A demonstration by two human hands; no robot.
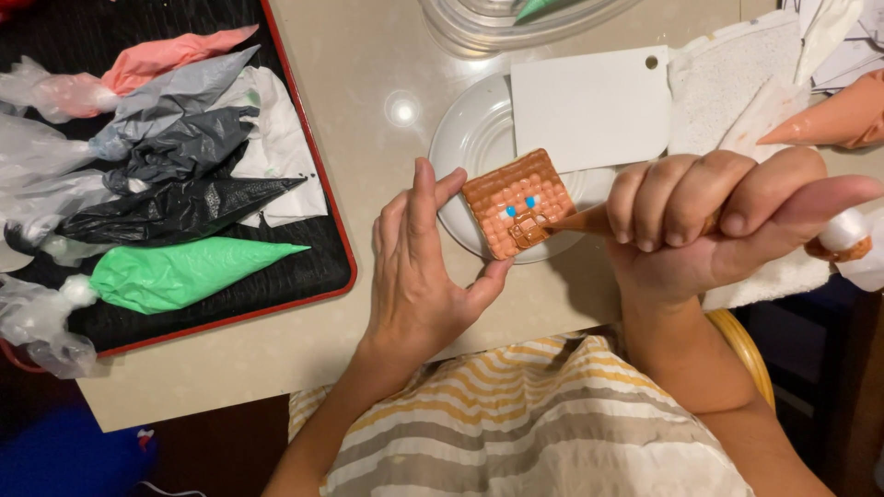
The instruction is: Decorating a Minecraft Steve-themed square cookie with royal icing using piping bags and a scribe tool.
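A square cookie (516, 202) iced in orange-brown, with two small blue dots and a raised square pattern, rests on the edge of a white plate (470, 138). My left hand (424, 267) pinches the cookie at its left and lower edges between fingers and thumb. My right hand (718, 216) is closed around an orange-brown piping bag (575, 221), its tip touching the cookie's lower right part.
A black tray with a red rim (318, 175) at the left holds several piping bags: green (184, 271), black, grey and pink. A white rectangular card (589, 106) lies across the plate. Another orange bag (829, 120) and white cloths lie at the right.
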